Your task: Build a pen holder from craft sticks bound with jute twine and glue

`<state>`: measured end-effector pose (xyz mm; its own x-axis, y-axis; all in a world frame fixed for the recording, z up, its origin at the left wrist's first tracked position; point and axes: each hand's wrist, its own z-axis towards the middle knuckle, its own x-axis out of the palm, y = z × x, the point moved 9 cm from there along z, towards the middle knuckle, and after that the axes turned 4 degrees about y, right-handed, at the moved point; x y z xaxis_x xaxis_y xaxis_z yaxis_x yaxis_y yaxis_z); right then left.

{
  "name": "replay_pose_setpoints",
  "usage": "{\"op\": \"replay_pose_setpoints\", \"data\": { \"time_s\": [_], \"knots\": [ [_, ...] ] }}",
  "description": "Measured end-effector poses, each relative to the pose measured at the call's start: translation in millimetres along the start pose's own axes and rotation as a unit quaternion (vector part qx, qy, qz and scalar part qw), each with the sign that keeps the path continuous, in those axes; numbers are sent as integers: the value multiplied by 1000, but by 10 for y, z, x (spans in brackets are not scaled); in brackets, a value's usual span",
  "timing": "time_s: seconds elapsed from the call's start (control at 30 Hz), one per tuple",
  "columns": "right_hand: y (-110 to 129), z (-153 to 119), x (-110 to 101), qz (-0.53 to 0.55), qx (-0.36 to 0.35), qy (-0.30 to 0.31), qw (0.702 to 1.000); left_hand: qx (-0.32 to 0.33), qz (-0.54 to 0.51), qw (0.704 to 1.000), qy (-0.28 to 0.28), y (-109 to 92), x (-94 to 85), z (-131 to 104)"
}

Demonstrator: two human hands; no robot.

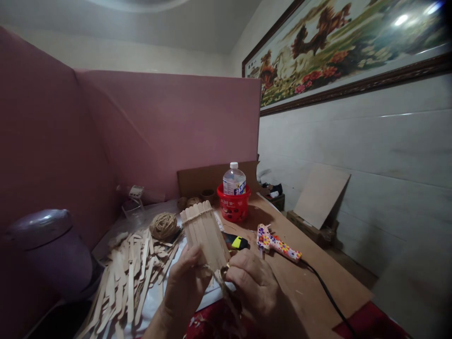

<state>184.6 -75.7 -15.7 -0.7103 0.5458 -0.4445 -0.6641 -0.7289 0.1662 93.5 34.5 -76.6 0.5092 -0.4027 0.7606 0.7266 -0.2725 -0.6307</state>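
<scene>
The left hand (185,275) grips the left edge of a flat panel of pale wooden sticks (205,235) above the brown bench (310,292); the right hand (254,281) pinches tan twine (221,278) at the panel's lower end. Beyond are a flower-patterned glue gun (277,244), then a red plastic bucket (233,208) holding a clear bottle (231,180).

The brown tabletop (318,275) carries a red bucket (234,208) and glue gun (277,244).

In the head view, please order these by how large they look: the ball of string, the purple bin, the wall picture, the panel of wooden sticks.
Largest to smallest, as seen:
Wall picture
Purple bin
Panel of wooden sticks
Ball of string
Their visible sizes differ clearly.
</scene>
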Motion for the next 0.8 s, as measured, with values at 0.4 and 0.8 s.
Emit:
{"op": "replay_pose_setpoints", "data": {
  "time_s": [0.4,0.8],
  "knots": [
    [62,36,-49,-61,-58,-7,996,-21,4,1000,-10,76,30,-37],
    [59,66,-97,-12,-15,-21,1000,-10,22,1000,-5,48,15,-28]
  ]
}}
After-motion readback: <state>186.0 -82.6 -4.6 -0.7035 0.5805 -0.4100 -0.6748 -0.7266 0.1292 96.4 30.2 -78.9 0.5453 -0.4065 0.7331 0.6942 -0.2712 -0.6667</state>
